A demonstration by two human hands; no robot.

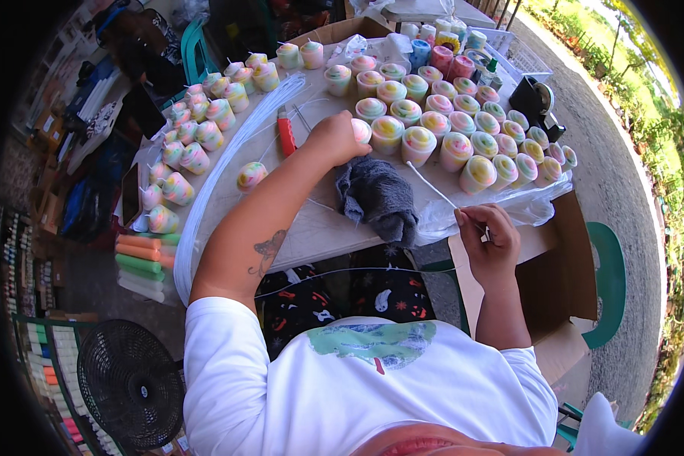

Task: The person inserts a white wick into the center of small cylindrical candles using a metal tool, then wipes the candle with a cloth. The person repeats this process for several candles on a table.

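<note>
Fingers of the right hand (492, 242) pinch a white wick (432, 185) right of centre; the left hand (332, 139), at upper centre, clasps a pastel swirled candle (362, 131)

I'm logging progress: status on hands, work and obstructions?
Left hand gripping swirled candle. Right hand pinching white cord. Dark grey cloth on table between hands.

Open-air candle wkshp, candle rows (419, 144) on tbl (300, 222), wick bundle (219, 172)

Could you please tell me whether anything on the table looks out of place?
One candle looks stray: it sits alone between the white strands and the dark towel, apart from the grouped candles.
</note>
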